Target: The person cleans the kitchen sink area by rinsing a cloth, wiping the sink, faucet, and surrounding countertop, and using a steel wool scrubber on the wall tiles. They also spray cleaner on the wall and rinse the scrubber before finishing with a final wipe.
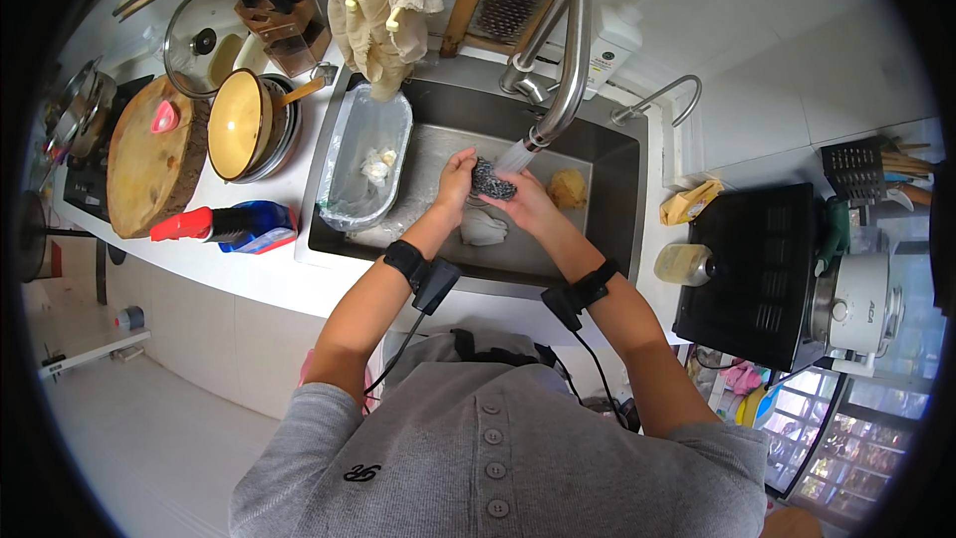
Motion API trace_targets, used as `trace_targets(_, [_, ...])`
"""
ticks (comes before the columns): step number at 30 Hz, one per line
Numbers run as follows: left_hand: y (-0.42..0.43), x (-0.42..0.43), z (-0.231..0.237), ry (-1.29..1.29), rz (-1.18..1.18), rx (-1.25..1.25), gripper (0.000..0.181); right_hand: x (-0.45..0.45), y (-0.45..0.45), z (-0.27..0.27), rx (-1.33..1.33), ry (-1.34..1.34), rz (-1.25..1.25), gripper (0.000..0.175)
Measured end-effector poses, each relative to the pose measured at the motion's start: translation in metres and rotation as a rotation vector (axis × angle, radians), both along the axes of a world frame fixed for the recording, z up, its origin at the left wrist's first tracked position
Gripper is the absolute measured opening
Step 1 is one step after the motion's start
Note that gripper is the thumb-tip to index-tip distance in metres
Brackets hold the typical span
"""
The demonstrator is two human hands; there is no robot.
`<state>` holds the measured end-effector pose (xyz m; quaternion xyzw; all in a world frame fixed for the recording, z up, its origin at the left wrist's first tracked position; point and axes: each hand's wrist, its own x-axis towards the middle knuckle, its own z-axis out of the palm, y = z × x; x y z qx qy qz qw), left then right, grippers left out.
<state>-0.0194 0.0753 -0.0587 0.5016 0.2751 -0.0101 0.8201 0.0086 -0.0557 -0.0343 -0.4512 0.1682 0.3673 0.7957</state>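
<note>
Both hands hold a dark grey speckled scrubbing pad over the steel sink. My left hand grips its left side, and my right hand its right and lower side. Water pours from the curved metal faucet onto the pad and my right hand. A pale wet cloth lies on the sink floor below my hands. To the right rests a yellowish-brown sponge or loofah. A plastic-lined basin with white scraps in it stands at the sink's left.
Left of the sink are a blue spray bottle with a red head, a yellow bowl on stacked dishes, a round wooden chopping board and a knife block. Cloths hang behind. A glass jar and black oven stand right.
</note>
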Motion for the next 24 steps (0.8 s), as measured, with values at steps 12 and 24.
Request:
trace_targets(12, [-0.028, 0.027, 0.012, 0.119, -0.242, -0.795, 0.034, 0.003, -0.027, 0.024, -0.527, -0.419, -0.045, 0.023])
trace_targets(24, [-0.007, 0.027, -0.03, 0.171, -0.23, -0.634, 0.021, 0.024, 0.003, 0.015, 0.021, -0.213, -0.121, 0.023])
